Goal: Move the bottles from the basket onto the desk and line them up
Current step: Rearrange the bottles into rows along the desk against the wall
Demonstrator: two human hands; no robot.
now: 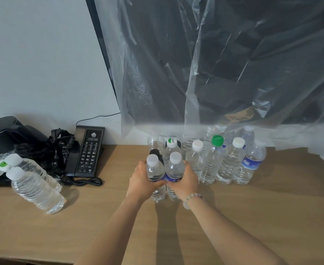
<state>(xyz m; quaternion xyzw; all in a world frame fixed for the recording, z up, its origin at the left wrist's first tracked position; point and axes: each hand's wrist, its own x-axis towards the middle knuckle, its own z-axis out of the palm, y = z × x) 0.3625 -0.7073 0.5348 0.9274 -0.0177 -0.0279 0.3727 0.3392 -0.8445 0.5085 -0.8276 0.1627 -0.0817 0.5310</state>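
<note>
The left grip (141,181) is curled round the waist of a white-capped bottle (155,172). The right grip (185,180) is wrapped the same way round a blue-labelled bottle (174,170). Both bottles stand upright on the tabletop (253,217), long axes vertical and sides touching between the two palms. This pair sits nearer the person than the row of upright bottles (232,163), which starts just beside the right grip and runs off to the right. Squaring them up therefore looks like a short push away from the body, with the right side closer to the row. More upright bottles crowd behind the pair. Two lying bottles (36,190) rest on their sides well off to the left, nearer the left grip and beside a telephone (88,152). The basket is not in view.
</note>
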